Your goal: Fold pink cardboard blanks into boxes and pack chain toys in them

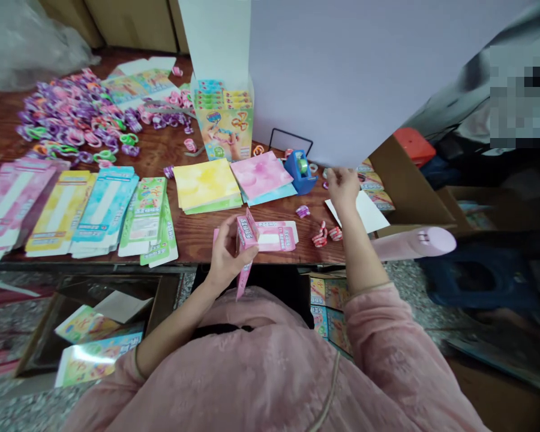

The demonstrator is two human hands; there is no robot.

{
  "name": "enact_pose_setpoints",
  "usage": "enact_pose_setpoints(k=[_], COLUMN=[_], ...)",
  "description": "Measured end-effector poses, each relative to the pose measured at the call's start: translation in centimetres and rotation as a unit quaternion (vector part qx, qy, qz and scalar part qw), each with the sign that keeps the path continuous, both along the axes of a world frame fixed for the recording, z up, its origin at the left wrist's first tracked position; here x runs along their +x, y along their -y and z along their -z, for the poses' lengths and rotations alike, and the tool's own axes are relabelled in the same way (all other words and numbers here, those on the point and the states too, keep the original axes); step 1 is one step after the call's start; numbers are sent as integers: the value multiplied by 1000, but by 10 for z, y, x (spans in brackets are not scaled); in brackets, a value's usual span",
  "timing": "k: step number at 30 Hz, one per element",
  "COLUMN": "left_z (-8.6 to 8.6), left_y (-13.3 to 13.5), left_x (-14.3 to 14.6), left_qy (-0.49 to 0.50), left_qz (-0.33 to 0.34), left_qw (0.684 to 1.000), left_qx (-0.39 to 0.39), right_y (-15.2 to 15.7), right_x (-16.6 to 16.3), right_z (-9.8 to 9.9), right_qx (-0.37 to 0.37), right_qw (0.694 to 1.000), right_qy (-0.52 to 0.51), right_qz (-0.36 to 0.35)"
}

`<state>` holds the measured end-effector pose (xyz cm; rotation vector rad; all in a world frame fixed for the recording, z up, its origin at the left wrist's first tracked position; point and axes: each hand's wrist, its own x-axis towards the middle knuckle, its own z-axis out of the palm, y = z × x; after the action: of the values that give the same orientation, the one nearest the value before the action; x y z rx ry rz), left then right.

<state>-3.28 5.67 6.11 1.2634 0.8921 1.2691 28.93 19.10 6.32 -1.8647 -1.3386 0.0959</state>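
Observation:
My left hand [227, 252] is closed round a small pink carton [246, 240], held at the table's near edge with a flap hanging down. A second flat pink carton [276, 235] lies just behind it. My right hand [342, 186] reaches to the far right of the table, fingers curled near small items by a white card [364, 213]; what it pinches is hidden. Pink and white chain toys [320, 235] lie between the two hands.
Flat cartons in pink [13, 201], yellow [60, 210], blue [103, 207] and green [148, 219] are fanned along the left. A heap of purple rings [72, 114], coloured paper pads [207, 183], a display box [225, 120], a blue tape dispenser [300, 170]. Another person is at the upper right.

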Motion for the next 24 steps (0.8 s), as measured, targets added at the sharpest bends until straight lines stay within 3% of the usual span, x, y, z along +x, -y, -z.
enact_pose_setpoints(k=[3, 5, 9, 11, 18, 24], left_z=[-2, 0, 7, 9, 9, 5], left_y=[-1, 0, 3, 4, 2, 1], left_x=[-1, -1, -1, -1, -5, -1], left_qy=[0, -5, -18, -20, -5, 42], left_qz=[20, 20, 5, 2, 10, 67], left_qw=[1000, 1000, 1000, 1000, 1000, 997], left_qx=[10, 14, 6, 1, -6, -1], right_y=[-27, -34, -43, -46, -29, -20], right_x=[13, 13, 11, 8, -2, -13], right_z=[8, 13, 22, 25, 40, 55], right_qx=[-113, -133, -95, -80, -39, -68], right_qw=[991, 989, 972, 960, 943, 946], right_qy=[71, 39, -190, -249, -324, -316], right_qz=[-24, -55, -104, -103, -68, -31])
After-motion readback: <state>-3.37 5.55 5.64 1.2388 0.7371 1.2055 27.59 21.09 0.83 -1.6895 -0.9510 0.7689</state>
